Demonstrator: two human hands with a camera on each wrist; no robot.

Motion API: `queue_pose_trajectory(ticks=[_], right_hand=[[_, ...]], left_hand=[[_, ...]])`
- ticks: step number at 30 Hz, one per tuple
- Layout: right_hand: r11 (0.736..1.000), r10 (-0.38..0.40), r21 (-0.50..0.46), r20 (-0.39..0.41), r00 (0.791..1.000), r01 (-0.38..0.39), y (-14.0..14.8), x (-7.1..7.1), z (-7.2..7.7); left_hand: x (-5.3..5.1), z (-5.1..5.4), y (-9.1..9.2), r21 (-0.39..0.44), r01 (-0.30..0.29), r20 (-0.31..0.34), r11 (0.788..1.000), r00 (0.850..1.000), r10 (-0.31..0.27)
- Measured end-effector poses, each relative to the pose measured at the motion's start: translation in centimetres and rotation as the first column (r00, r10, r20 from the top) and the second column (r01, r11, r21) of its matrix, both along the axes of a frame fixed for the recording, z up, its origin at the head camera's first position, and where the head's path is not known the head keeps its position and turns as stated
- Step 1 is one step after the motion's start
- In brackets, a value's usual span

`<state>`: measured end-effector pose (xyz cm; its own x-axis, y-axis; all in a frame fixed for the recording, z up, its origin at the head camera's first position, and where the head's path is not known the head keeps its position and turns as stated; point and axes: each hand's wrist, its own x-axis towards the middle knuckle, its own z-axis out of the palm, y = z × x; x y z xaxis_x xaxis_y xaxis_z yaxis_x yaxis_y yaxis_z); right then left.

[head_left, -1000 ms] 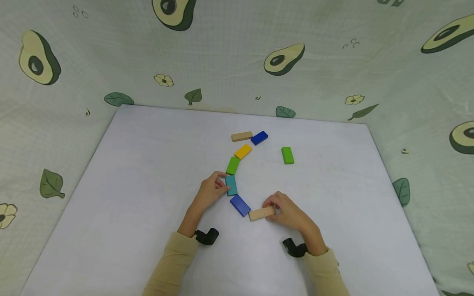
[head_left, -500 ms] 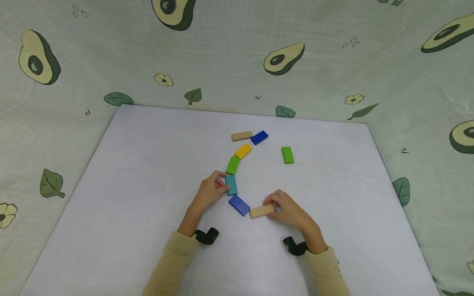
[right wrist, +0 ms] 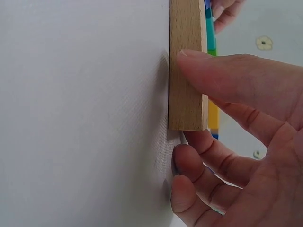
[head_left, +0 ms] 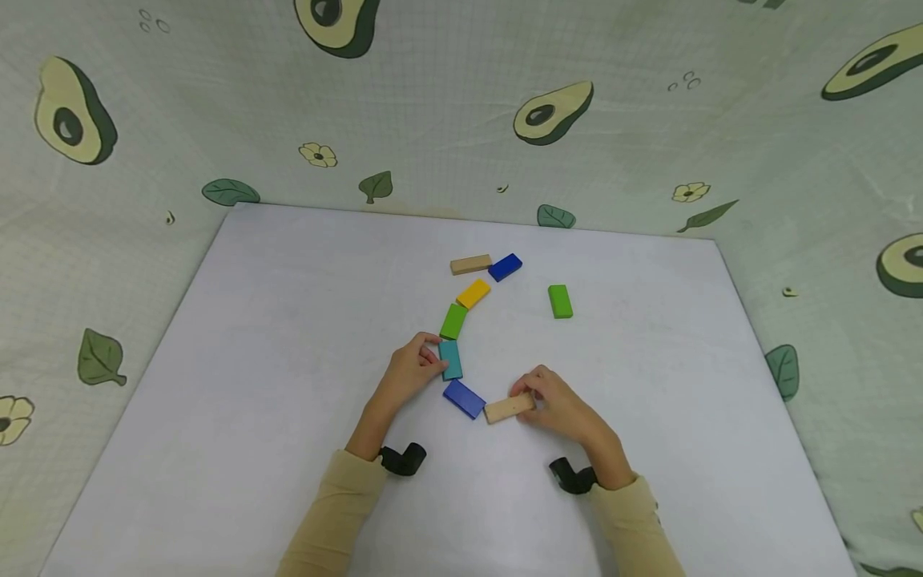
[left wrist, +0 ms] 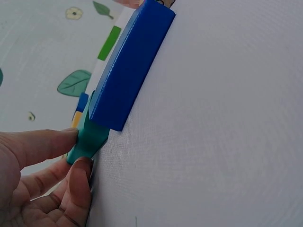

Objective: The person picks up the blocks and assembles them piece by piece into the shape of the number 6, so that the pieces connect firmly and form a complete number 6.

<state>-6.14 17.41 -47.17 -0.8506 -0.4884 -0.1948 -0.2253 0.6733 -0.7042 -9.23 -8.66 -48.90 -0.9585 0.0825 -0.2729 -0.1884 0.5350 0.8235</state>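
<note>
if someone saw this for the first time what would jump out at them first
Probably the open curve of colourful blocks in the middle of the white table, where the left hand grips a teal block and the right hand holds a plain wooden block at the near end. Next might be the avocado-print cloth behind the table, then the lone green block right of the curve.

Soft, even light covers the flat white surface [head_left: 288, 320] in the head view; the left wrist view is dimmer; the right shows a soft-edged shadow beside the pale rectangular wooden block [right wrist: 185, 111].
</note>
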Motion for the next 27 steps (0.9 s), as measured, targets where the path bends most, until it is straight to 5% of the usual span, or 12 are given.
queue_pose_trajectory(ticks=[27], right_hand=[[1.000,-0.007,0.031,0.025,1.000,0.007,-1.1,0.0,0.0]], left_hand=[[0.1,0.0,0.0,0.011,-0.006,0.004,1.000,1.000,0.006]])
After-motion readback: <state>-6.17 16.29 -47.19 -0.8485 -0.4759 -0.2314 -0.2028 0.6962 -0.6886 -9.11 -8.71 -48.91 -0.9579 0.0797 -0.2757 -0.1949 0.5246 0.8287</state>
